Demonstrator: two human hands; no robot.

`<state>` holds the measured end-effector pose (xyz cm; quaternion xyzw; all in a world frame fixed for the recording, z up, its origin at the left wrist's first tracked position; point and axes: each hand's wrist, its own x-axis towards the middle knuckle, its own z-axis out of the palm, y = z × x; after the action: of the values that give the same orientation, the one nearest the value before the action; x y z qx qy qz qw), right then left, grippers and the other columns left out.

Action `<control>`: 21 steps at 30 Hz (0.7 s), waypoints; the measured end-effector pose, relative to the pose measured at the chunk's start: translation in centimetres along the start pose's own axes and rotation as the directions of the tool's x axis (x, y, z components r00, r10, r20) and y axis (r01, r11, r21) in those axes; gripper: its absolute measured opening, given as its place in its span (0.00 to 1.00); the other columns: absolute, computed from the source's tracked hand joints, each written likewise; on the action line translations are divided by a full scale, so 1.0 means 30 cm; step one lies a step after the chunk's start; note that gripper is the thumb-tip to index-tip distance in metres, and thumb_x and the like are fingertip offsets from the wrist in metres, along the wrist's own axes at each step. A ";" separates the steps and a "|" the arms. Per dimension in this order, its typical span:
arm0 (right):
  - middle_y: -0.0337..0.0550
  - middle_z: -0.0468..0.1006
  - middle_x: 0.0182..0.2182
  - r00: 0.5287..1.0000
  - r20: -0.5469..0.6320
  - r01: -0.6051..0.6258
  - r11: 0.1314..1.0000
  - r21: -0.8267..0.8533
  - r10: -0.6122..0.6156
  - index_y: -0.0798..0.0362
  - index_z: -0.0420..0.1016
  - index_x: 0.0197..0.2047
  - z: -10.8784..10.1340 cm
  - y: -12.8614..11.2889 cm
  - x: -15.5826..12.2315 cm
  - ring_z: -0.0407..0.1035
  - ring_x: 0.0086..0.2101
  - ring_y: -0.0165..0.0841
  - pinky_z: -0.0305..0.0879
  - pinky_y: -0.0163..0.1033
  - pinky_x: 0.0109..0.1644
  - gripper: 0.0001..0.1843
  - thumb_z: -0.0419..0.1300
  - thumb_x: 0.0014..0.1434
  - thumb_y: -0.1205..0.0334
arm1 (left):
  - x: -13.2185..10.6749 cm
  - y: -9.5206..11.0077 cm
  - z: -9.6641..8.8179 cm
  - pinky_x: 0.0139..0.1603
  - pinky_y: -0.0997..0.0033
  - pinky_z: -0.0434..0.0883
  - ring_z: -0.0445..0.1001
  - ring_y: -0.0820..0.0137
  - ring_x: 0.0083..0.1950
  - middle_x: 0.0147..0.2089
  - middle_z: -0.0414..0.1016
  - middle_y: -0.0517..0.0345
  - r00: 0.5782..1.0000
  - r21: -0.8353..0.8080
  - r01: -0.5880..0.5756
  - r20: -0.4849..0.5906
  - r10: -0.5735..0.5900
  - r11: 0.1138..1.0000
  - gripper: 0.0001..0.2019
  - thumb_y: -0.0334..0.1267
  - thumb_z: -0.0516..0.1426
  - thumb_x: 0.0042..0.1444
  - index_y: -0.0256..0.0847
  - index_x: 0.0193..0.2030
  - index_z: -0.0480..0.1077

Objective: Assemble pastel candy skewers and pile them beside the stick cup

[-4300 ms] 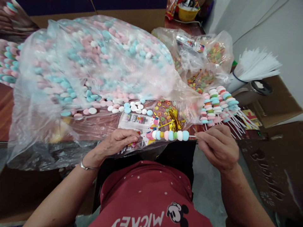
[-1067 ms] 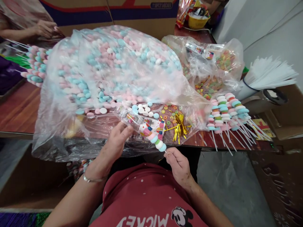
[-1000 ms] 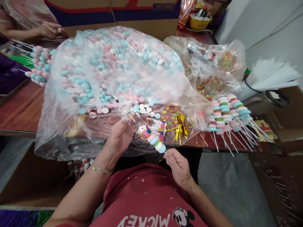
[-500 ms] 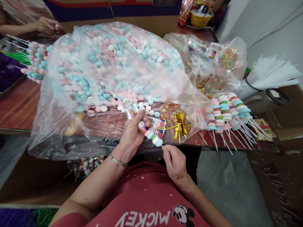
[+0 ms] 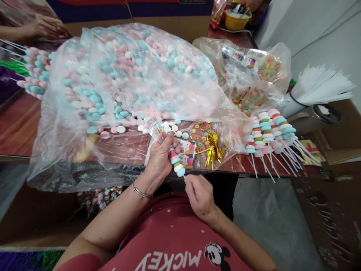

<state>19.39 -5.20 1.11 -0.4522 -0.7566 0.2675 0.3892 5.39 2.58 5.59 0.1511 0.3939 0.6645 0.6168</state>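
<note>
A pile of candy skewers point(image 5: 36, 71) lies far left of the gold twist ties point(image 5: 213, 148), and the big clear bag point(image 5: 135, 75) of candies spreads behind and left of them. Nearer on the ties' left, the left hand point(image 5: 160, 156) curls snugly around a printed sleeve point(image 5: 154, 127), its fingers hiding what seems to be the upper candy stick point(image 5: 177, 165). That stick slants down left of the ties, its bare end pinched by the right hand point(image 5: 199, 195), below them. More skewers point(image 5: 270, 130) lie to their right.

Red-brown table point(image 5: 17, 126), large clear bag of pastel candies point(image 5: 135, 75), smaller bag point(image 5: 242, 77), candy skewers point(image 5: 266, 130)
</note>
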 end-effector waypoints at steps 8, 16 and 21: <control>0.27 0.51 0.16 0.723 0.280 -0.550 0.281 0.786 0.631 0.55 0.70 0.29 0.025 -0.004 0.014 0.42 0.19 0.22 0.39 0.33 0.23 0.14 0.61 0.55 0.51 | -0.030 -0.038 -0.018 0.25 0.80 0.66 0.64 0.80 0.22 0.20 0.62 0.69 0.993 -0.090 0.104 0.057 -0.099 0.990 0.19 0.41 0.72 0.40 0.35 0.30 0.68; 0.25 0.51 0.14 0.716 0.461 -0.579 0.077 0.812 0.524 0.54 0.69 0.26 0.002 -0.026 0.036 0.42 0.17 0.20 0.39 0.33 0.22 0.16 0.66 0.51 0.51 | -0.050 -0.021 -0.031 0.40 0.67 0.75 0.77 0.68 0.35 0.31 0.77 0.57 0.985 -0.061 0.132 0.118 -0.124 0.989 0.26 0.47 0.73 0.36 0.36 0.39 0.72; 0.27 0.52 0.15 0.711 0.479 -0.602 0.094 0.793 0.514 0.54 0.69 0.26 -0.014 -0.019 0.031 0.43 0.17 0.21 0.39 0.33 0.22 0.17 0.66 0.51 0.51 | -0.019 0.049 -0.068 0.50 0.61 0.74 0.79 0.60 0.46 0.40 0.81 0.50 0.998 -0.077 -0.049 0.037 0.052 0.996 0.28 0.53 0.72 0.34 0.38 0.40 0.73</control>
<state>19.21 -4.59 2.10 -0.3926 -0.2540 0.7840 0.4083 3.08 1.46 5.49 0.1503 0.3523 0.6915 0.6125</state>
